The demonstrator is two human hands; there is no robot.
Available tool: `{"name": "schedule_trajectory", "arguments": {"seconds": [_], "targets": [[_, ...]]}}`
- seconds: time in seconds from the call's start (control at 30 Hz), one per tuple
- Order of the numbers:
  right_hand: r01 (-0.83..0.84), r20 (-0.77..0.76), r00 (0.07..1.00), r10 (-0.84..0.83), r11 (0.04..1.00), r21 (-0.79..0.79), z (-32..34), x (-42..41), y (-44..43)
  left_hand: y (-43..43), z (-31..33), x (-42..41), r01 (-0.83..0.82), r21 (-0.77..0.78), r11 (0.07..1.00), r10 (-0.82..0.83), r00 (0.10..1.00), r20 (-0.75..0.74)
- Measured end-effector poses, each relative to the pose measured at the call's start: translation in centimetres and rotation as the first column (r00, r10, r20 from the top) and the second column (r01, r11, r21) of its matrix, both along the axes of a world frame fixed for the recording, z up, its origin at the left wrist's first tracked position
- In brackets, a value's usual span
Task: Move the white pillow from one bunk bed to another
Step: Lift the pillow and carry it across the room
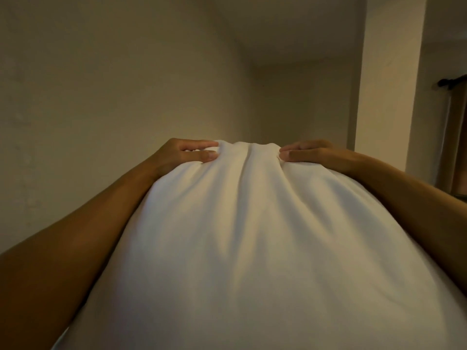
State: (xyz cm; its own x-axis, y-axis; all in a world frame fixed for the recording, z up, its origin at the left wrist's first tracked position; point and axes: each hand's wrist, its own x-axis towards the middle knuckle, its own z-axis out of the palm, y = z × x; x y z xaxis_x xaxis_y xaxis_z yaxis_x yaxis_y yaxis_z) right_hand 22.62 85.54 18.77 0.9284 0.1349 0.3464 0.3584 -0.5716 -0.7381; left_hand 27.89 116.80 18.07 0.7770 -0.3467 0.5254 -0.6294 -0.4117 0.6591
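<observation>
Both hands up, clamped on the far end of the plump white fabric pillow (242,236); left grip (187,154) closed on the left corner of that end, thumb laid over the near face and fingers curled behind, cloth bunched under the thumb; right grip (310,154) mirrored on the right corner, equally closed, same pinch of fabric; no slack, no open fingers on either side; creases fanning down from between the two grips toward the camera.

Pillow held aloft in front of the face, off any bed; no bunk in sight at all, source or target; only the plain beige wall (113,84) beyond the grips, a pale square wall column (389,84) out past the right grip, and a dark curtain rod (452,80) further right still.

Key relation: long axis of the pillow running from the grips back toward the body, bulk hanging below and nearer than both grips; both hands level and equally far out, neither nearer the load than the other; a shared, balanced carry.

Judged stage: mid-transfer, pillow lifted and in transit; set-down not yet done.

Likely need next: a lowering onto the target bunk far end first, both grips releasing together; risk of a blind placement, with so much of the view below the grips blocked by the pillow.
</observation>
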Motion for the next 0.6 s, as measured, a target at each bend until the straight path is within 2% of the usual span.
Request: {"name": "schedule_trajectory", "arguments": {"seconds": [0.33,0.6], "targets": [[0.102,0.032,0.995,-0.099,0.990,-0.094,1.9,3.2,-0.7,-1.2,1.1,5.4,0.055,-0.024,0.998,-0.055,0.998,0.005],[0.148,0.040,0.989,-0.146,0.987,-0.058,2.0,8.6,-0.3,-0.8,1.5,13.2,0.136,-0.019,0.991,-0.136,0.991,-0.002]]}}
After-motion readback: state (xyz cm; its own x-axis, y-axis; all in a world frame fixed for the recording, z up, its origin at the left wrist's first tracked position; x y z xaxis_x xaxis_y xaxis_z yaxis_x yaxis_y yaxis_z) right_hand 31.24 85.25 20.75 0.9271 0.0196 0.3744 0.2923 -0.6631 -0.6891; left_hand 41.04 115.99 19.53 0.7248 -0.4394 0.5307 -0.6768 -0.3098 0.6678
